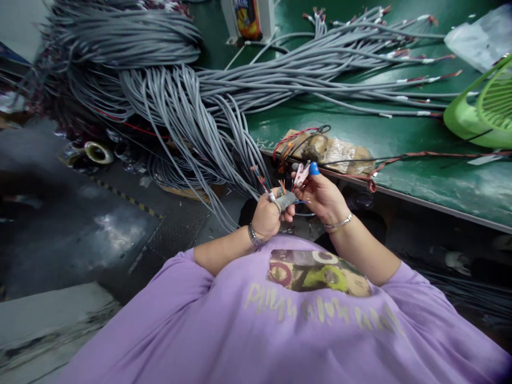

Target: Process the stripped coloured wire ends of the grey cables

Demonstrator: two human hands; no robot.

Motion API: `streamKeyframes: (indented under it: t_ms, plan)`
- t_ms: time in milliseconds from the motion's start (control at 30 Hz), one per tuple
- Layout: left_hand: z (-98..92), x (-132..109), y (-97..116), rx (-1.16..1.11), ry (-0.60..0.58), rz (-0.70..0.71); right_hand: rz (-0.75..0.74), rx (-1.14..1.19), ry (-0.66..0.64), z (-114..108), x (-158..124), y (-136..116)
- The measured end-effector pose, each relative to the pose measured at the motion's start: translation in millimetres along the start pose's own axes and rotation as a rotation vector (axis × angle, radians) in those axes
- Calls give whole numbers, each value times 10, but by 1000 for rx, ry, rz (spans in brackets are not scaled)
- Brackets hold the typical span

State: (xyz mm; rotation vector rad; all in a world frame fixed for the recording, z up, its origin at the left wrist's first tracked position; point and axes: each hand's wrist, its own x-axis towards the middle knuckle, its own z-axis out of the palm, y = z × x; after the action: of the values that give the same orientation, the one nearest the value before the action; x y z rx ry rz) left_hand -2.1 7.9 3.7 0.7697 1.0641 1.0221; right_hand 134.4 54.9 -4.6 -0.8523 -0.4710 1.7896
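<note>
My left hand [267, 213] is closed round the end of a grey cable [256, 178], whose stripped coloured wires fan out above my fingers; grey tape covers one fingertip. My right hand [322, 196] is closed on a small pink tool [301, 174] held right at those wire ends, and a blue cap covers its raised fingertip. Both hands meet just below the front edge of the green workbench [420, 176]. The cable runs up and left into a thick hanging bundle of grey cables [188, 122].
Several grey cables with stripped ends [360, 48] lie spread over the bench. A taped brown pad [336, 152] with loose red and black wires sits at the bench edge. A green fan [486, 106] stands at the right. A dark floor with tape rolls [98, 152] lies left.
</note>
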Motion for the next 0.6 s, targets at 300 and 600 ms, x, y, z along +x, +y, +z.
streamKeyframes:
  t_ms: [300, 600]
  plan:
    - [-7, -7, -10, 14, -1, 3, 16, 12, -31, -41, -5, 50]
    - [-51, -82, -23, -11, -3, 55, 82, -77, -37, -6, -18, -58]
